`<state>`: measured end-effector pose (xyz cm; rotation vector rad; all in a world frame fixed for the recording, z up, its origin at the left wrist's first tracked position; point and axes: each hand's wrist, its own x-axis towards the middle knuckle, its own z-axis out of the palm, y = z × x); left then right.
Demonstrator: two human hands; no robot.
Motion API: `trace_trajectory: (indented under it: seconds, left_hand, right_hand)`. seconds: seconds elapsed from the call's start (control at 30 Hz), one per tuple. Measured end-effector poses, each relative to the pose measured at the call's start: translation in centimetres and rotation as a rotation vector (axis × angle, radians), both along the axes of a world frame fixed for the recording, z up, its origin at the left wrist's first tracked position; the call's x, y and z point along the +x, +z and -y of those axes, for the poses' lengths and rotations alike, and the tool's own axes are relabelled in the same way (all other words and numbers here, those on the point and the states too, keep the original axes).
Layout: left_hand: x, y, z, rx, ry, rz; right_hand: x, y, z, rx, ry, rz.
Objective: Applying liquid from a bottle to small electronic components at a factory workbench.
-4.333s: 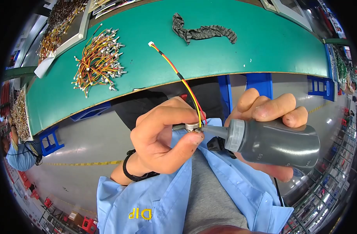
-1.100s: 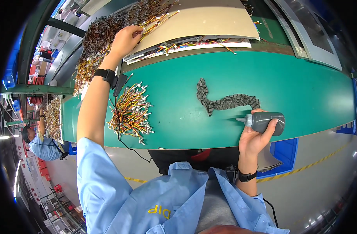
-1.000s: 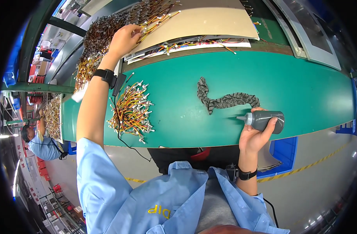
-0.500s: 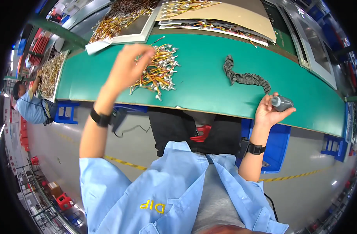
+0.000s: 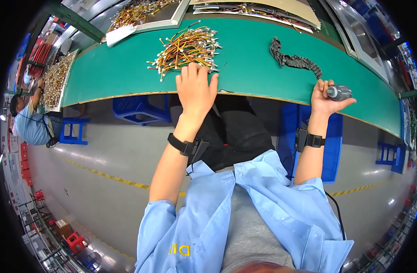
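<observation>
A loose pile of cable harnesses (image 5: 185,48), with yellow, red and black wires and small white connectors, lies on the green table mat (image 5: 245,68). My left hand (image 5: 195,91) is at the near edge of that pile, palm down, fingers stretched forward and thumb apart. Its fingertips reach the nearest wires; I see nothing gripped. Out to the right, my right hand (image 5: 324,98) holds a small dark grey bottle (image 5: 341,92) with a lighter cap, fingers curled at the cap and thumb stretched out below. A crumpled dark grey cloth strip (image 5: 295,61) lies just beyond it.
At the back stand a white-framed tray of harnesses (image 5: 147,20) and stacked sheets with wires between them (image 5: 258,16). A blue bin (image 5: 332,150) and a blue stool (image 5: 140,109) are below the table's edge. Another person (image 5: 33,120) works at far left by a tray (image 5: 58,84).
My left hand has come down from above the pile's left side to its near edge, moving right and toward me. My right hand still holds the bottle. The view has shifted.
</observation>
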<state>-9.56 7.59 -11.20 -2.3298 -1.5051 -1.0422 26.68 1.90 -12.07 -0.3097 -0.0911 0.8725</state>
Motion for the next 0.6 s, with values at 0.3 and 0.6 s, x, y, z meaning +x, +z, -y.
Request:
trace_trajectory:
  seconds: [0.3,0.6]
  left_hand:
    - [3.2,-0.2,0.1,0.026,0.2,-0.064]
    - [5.7,2.6,0.8,-0.262,0.133,0.45]
  right_hand:
    - [0.9,0.1,2.1,-0.006,0.017,0.001]
    - [0.8,-0.4,1.9,0.074,0.147,-0.014]
